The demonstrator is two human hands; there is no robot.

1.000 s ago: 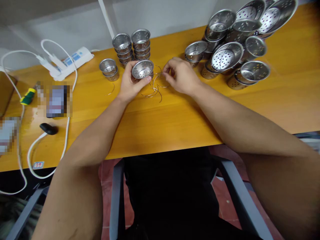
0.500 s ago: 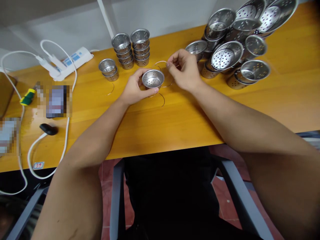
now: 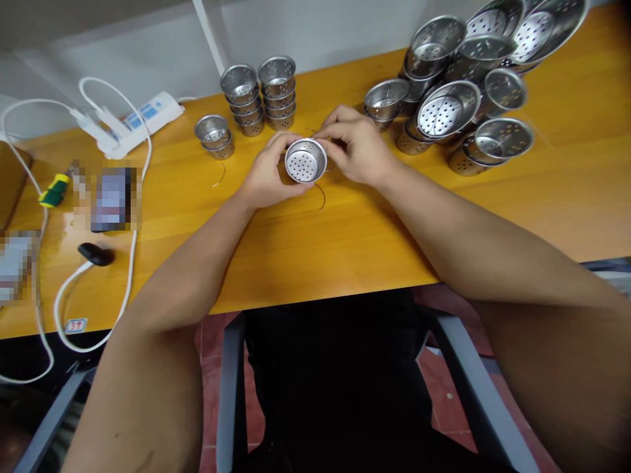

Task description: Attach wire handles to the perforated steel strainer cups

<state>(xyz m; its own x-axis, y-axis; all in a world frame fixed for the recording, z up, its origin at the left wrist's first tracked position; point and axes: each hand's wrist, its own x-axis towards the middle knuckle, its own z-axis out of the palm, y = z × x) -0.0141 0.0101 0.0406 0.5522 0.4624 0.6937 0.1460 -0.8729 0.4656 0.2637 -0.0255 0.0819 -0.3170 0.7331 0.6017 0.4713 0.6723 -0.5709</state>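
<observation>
My left hand (image 3: pixel 269 172) wraps round a small perforated steel cup (image 3: pixel 305 164), its open mouth tilted toward me. At the cup's right rim, my right hand (image 3: pixel 355 146) is closed in a pinch on a thin wire (image 3: pixel 329 170), most of which its fingers hide. Just below the cup a loose curved wire (image 3: pixel 323 196) lies on the wooden table (image 3: pixel 315 263). Another short curved wire (image 3: pixel 220 176) rests farther left, near a short stack of perforated cups (image 3: pixel 213 136).
Two taller cup stacks (image 3: pixel 280 95) stand at the back. Many larger perforated cups (image 3: pixel 446 115) are piled at the right. On the left are a power strip (image 3: pixel 148 121) with white cables, a phone (image 3: pixel 112 200), a green-yellow screwdriver (image 3: pixel 55 192) and a black plug-like object (image 3: pixel 96 254).
The cup has tilted more toward me, showing its perforated bottom. My right hand has moved left and down, bringing its fingertips to the cup's rim.
</observation>
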